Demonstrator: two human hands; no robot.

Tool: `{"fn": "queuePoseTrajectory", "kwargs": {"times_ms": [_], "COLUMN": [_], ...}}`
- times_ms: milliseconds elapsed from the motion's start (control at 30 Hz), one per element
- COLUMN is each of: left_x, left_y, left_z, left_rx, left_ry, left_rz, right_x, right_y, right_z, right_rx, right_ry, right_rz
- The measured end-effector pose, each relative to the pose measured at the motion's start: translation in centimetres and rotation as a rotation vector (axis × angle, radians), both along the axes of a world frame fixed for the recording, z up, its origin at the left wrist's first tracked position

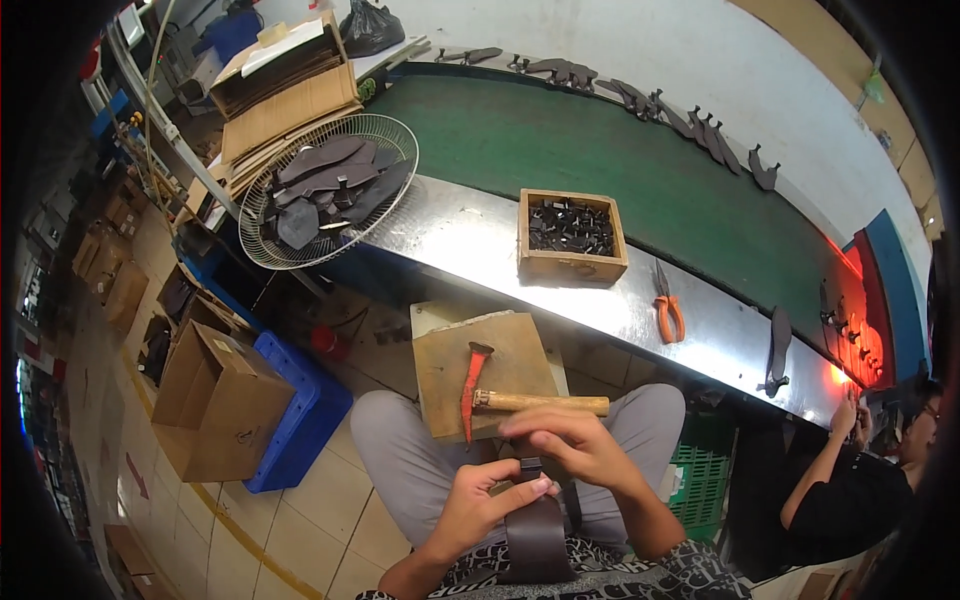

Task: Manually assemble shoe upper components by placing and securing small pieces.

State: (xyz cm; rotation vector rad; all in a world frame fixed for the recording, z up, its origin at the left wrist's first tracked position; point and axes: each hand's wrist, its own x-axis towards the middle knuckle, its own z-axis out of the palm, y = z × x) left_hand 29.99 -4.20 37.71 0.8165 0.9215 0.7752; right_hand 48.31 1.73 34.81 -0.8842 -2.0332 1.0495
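Observation:
A long dark brown strip, like a shoe sole or leather piece, stands in front of my body. My left hand is closed on it, with thumb and fingers beside a small black block on the strip. Over the strip's upper end bends my right hand, its fingers curled round it; its fingertips are partly hidden. Just beyond my hands, a hammer with a red head and wooden handle lies on a worn brown board between my knees.
A wooden box of small black parts and orange-handled pliers rest on the metal ledge. Beside the green conveyor belt stands a wire basket of dark sole-shaped pieces. A co-worker sits at the right near a red-lit machine.

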Motion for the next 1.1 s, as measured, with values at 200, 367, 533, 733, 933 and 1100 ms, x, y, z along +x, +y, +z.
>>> {"fn": "queuePoseTrajectory", "kwargs": {"times_ms": [200, 367, 533, 733, 933, 1100], "left_x": [0.9, 1.5, 1.9, 1.6, 2.0, 5.3], "left_y": [-0.3, -0.7, -0.8, -0.1, 1.7, 3.6], "left_z": [0.3, 1.5, 1.5, 0.6, -0.1, -0.1], "left_rx": [-0.079, -0.142, -0.239, -0.013, 0.138, 0.869], "left_ry": [-0.016, -0.033, -0.077, 0.023, 0.066, 0.509], "left_rz": [-0.139, -0.216, -0.281, -0.117, 0.029, 0.272], "right_x": [1.0, 1.4, 2.3, 1.9, 4.9, 8.6], "right_y": [-2.2, -3.2, -3.6, 1.2, 1.0, -5.4], "right_z": [-2.3, -2.6, -2.2, -1.3, -5.1, -3.7], "right_rx": [-0.700, -0.683, -0.656, 0.510, 0.285, -0.218], "right_ry": [0.691, 0.812, 0.750, -0.342, -0.681, 0.208], "right_rz": [0.260, 0.323, 0.275, -0.311, -0.238, -0.227]}}
